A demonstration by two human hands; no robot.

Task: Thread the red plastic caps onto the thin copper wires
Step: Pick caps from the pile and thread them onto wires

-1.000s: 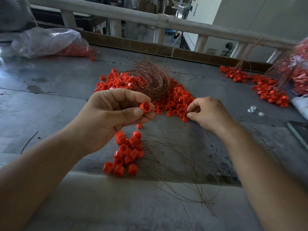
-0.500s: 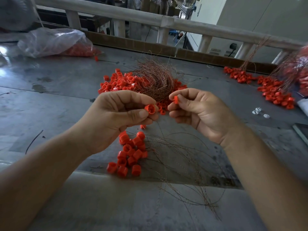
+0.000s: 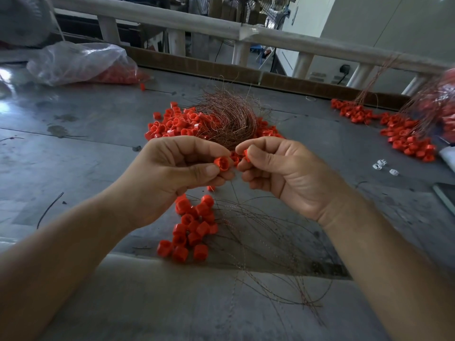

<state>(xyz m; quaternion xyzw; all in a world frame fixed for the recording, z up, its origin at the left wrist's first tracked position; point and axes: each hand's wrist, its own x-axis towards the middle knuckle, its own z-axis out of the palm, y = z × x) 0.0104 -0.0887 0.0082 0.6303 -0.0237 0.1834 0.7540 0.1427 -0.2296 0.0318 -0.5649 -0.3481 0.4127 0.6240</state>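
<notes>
Red plastic caps [image 3: 172, 124] mostly lie loose at 12 o'clock around the copper wire tangle [image 3: 229, 119]; a cluster [image 3: 192, 230] at 6 o'clock looks strung. The left hand [image 3: 167, 180] pinches one cap [image 3: 221, 164], the right hand [image 3: 288, 173] a second cap [image 3: 246, 153]; most remains.

left: bare tabletop [image 3: 73, 148] | ahead: cap pile [image 3: 170, 124], wire tangle [image 3: 229, 116] | below: loose wires [image 3: 261, 232]

Dim, flat indoor light with a cool cast. Brightest area is the pale wall [image 3: 394, 28] at upper right. White glare patch on the table [image 3: 73, 148] at far left. Railing [image 3: 172, 23] bows from wide-angle distortion. Red caps [image 3: 445, 102] at right edge are smeared; centre is sharp.
</notes>
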